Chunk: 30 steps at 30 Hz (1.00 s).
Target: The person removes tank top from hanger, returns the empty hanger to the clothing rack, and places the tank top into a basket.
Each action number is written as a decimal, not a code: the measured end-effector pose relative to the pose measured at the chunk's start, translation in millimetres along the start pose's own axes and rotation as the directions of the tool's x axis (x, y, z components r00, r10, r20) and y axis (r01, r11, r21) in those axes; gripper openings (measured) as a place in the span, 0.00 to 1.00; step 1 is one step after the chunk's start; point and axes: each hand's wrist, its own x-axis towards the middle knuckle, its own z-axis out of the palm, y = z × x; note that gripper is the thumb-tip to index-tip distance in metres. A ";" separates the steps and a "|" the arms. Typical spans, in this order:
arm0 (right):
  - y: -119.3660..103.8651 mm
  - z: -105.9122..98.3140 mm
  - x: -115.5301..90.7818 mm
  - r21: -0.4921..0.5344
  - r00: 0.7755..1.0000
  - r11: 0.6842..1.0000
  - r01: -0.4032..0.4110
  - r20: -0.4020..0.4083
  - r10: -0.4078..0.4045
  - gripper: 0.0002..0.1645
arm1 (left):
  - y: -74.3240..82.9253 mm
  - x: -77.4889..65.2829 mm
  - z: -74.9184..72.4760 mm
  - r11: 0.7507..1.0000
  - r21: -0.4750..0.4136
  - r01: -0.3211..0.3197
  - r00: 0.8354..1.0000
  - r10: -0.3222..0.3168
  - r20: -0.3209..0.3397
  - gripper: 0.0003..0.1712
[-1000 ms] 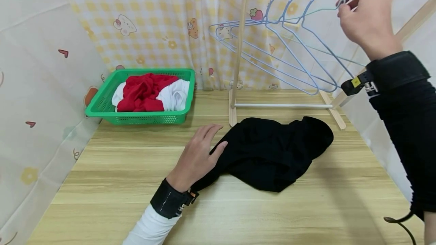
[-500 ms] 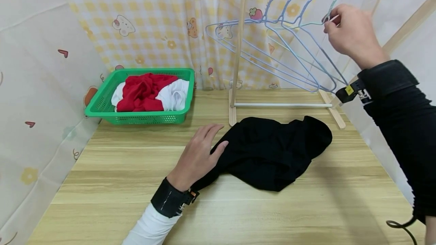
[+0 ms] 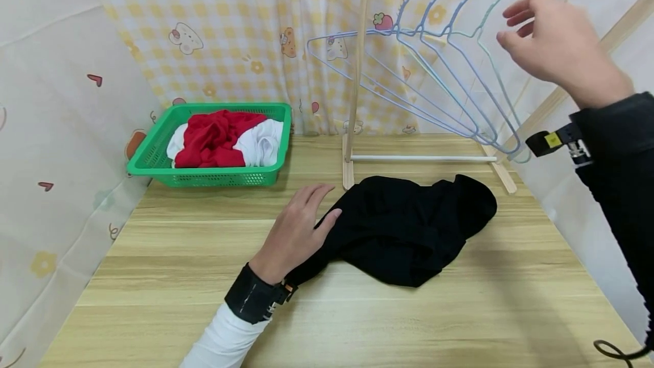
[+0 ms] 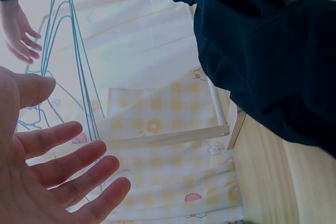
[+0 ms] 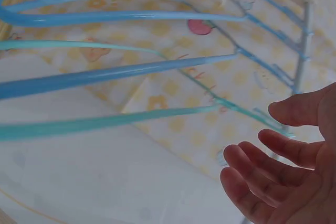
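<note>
My right hand (image 3: 559, 44) is just right of the hangers, holding nothing, its fingers loosely bent; in the right wrist view the fingers (image 5: 262, 174) are apart from the wire. The mint-green hanger (image 3: 484, 21) hangs by its hook on the rack's white rail, beside several blue hangers (image 3: 438, 1). A black garment (image 3: 409, 226) lies crumpled on the table below. Over its left end, my left hand (image 3: 296, 229) has its fingers extended and grips nothing; whether it touches the cloth I cannot tell. The left wrist view shows that hand's palm and spread fingers (image 4: 79, 153).
A green basket (image 3: 219, 176) with red (image 3: 214, 141) and white clothes (image 3: 260, 141) stands at the back left of the wooden table (image 3: 179, 266). The rack's wooden post (image 3: 357, 72) and foot (image 3: 348, 169) rise behind the garment. A patterned curtain (image 3: 245, 38) covers the back.
The mint-green hanger has moved left along the rail, next to the blue ones. My right hand has let go of it and drawn back to the right. My left hand is nearly still.
</note>
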 end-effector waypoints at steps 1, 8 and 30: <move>-2.7 -1.8 -5.2 -0.004 1.000 1.000 0.008 -0.023 -0.008 0.36 | -0.3 0.7 -0.9 1.000 0.003 -0.001 1.000 0.001 -0.003 0.28; -26.7 -4.9 -55.0 0.072 0.972 0.991 0.110 -0.217 -0.092 0.35 | -1.5 6.2 -7.0 1.000 0.018 0.000 1.000 0.000 -0.012 0.28; -39.2 141.9 -154.5 0.316 0.848 0.845 0.431 -0.462 -0.260 0.36 | 4.4 14.8 -14.4 0.997 0.036 0.061 0.996 -0.059 -0.068 0.29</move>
